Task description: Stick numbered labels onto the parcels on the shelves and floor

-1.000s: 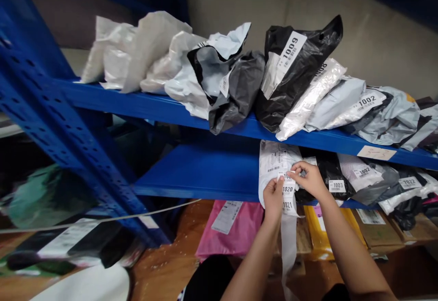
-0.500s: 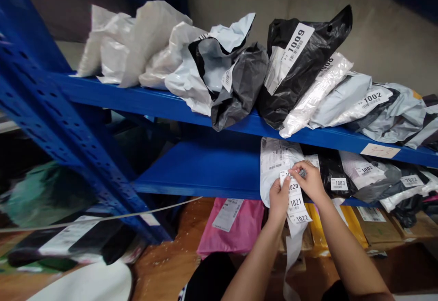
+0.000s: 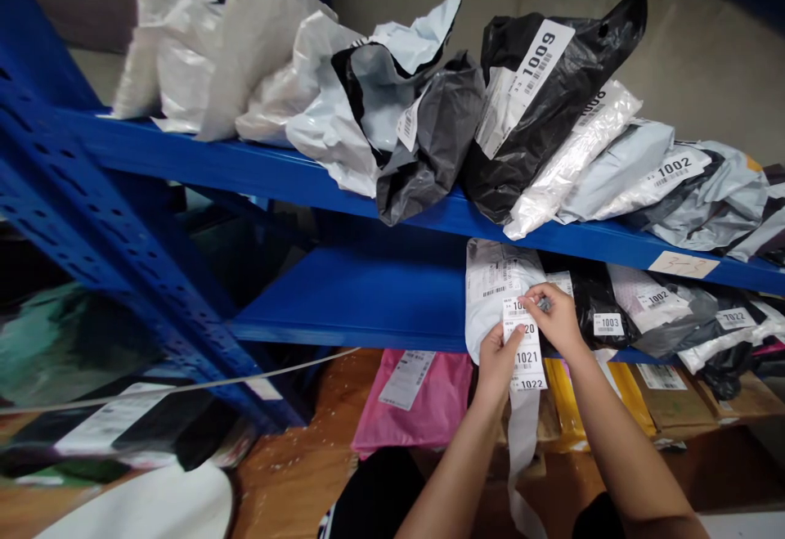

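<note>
My left fingers pinch the labels, my right fingers nipped closed at their top, digits masked; something grey between those, unclear; the bag behind, partly hidden.

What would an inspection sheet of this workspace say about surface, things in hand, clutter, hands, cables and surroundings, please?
Surface: blue shelf, bags along its right part.
Things in hand: label strip, 1021 and 1022 readable, before a white bag.
Clutter: pink bag and cartons below the shelf.
Hands: left hand pinches the strip; right hand at its top label, grip unclear.
Cables: pale cord at lower left; cannot tell if cable.
Surroundings: blue post, grey wall.
</note>
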Available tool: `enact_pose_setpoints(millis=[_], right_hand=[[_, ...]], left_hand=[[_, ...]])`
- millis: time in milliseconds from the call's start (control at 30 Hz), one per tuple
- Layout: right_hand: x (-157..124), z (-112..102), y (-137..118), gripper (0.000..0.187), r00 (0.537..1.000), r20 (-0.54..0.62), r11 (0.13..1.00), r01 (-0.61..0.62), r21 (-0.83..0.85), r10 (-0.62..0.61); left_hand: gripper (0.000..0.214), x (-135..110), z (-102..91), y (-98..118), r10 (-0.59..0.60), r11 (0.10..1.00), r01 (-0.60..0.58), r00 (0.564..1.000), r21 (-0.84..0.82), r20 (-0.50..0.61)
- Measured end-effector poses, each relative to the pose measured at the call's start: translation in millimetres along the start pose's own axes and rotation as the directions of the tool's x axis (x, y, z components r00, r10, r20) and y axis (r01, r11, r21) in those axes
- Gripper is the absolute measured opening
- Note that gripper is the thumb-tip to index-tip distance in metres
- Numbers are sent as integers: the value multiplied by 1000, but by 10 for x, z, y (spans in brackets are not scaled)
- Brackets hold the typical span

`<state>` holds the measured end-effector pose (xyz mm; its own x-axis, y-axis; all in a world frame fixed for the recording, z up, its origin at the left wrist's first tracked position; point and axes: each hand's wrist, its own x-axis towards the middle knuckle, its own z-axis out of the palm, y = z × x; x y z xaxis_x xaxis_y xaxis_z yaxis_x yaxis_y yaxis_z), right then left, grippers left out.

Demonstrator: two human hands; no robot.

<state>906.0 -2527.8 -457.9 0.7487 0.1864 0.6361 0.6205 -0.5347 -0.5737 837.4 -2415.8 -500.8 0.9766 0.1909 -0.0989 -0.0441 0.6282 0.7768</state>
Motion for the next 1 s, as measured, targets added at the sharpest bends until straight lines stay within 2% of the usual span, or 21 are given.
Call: enact_pose_setpoints(millis=[200, 533, 667, 833, 933, 967, 1000], right_hand=[[3, -6, -8, 15, 998, 16, 997, -69, 21, 69], [1, -13, -27, 18, 989, 26, 985, -147, 90, 145], [0, -6, -18, 19, 988, 21, 984, -154, 91, 153], [4, -14, -22, 17, 991, 7, 989, -132, 62, 132], [1, -25, -21, 15, 997, 1, 997, -75, 30, 75], [-3, -20, -15, 15, 999, -2, 999, -46, 15, 47], [-8, -7, -7, 16, 1000, -7, 1000, -19, -1, 19]], left_hand=[[43, 44, -5, -46, 45, 997, -44, 999, 70, -10], [39, 16, -31, -94, 29, 994, -30, 1000, 107, 6], [34, -2, -3, -63, 38, 995, -39, 999, 96, 8], [37, -26, 35, -28, -4, 996, 5, 1000, 92, -18], [33, -169, -66, 61, -49, 986, 38, 996, 160, 69], [29, -240, -134, 119, -97, 973, 60, 983, 224, 156], [25, -310, -216, 194, -167, 947, 78, 948, 312, 271]])
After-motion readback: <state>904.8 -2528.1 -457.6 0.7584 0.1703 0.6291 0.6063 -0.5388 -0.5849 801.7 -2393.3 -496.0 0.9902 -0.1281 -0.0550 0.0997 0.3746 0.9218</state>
